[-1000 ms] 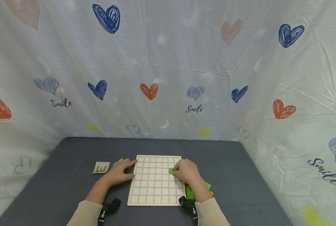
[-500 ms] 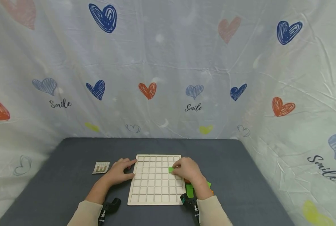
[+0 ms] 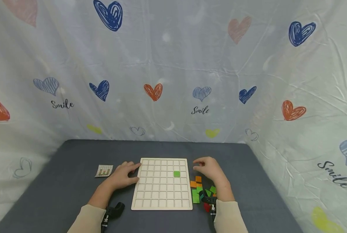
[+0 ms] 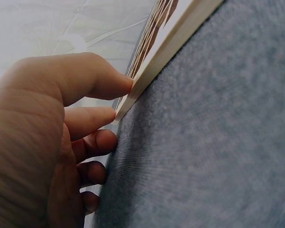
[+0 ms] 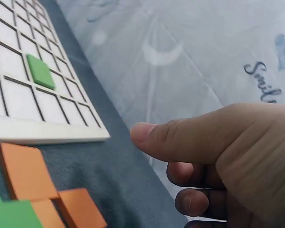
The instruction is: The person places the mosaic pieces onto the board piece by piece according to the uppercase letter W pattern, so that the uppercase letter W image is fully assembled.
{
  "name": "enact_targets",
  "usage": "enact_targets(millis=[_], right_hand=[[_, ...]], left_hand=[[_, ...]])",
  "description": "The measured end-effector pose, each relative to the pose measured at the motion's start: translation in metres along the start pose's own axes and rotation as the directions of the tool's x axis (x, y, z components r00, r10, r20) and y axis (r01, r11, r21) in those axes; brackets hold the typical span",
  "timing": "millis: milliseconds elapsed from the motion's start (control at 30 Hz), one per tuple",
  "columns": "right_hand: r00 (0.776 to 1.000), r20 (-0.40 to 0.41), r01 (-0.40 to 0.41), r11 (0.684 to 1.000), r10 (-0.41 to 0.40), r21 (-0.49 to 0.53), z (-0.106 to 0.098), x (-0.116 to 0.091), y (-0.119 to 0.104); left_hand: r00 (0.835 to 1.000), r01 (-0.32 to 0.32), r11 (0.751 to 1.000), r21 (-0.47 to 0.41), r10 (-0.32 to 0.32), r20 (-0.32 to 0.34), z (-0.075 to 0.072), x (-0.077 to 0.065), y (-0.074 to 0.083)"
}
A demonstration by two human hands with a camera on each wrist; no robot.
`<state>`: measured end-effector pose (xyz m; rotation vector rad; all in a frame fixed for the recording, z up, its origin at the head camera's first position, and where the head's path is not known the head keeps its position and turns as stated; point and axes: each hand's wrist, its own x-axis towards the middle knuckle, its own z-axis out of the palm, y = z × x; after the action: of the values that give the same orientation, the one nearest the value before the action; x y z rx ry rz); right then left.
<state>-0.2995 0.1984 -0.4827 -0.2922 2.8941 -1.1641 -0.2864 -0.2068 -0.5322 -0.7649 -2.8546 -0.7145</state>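
Fingers (L) [image 4: 92, 122] touch brd [image 3: 162, 195] edge; bkgd cloth [image 3: 176, 69] reads "Smile".

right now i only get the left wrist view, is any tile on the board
Observer: Yes, the head view shows one green tile in a cell of the board.
Operator: and the right hand, is it gripping anything
Observer: No, the right wrist view shows nothing in its grasp.
Operator: anything else lying near the board
Observer: Yes, orange tiles and more green tiles lie on the table beside its right edge.
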Motion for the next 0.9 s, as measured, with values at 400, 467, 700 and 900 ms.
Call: enact_targets(millis=[400, 467, 700, 900], right_hand=[[0.997, -0.041, -0.067, 0.998, 0.067, 0.004, -0.039, -0.018, 0.019], [0.997, 0.009, -0.078, 0.997, 0.078, -0.001, -0.04, -0.022, 0.022], [0.988, 0.15, -0.033, 0.999, 0.031, 0.006, -0.028, -0.028, 0.021], [0.982, 0.174, -0.058, 0.995, 0.072, -0.085, -0.014, -0.03, 0.02]], left_hand=[[1.0, 0.001, 1.0, 0.0, -0.001, 0.0, -0.002, -0.001, 0.0], [1.0, 0.005, 1.0, 0.003, -0.005, 0.001, -0.002, -0.001, -0.001], [1.0, 0.013, 1.0, 0.018, -0.013, -0.006, -0.002, 0.001, -0.005], [1.0, -0.005, 1.0, 0.016, 0.005, 0.004, 0.001, 0.003, -0.003]])
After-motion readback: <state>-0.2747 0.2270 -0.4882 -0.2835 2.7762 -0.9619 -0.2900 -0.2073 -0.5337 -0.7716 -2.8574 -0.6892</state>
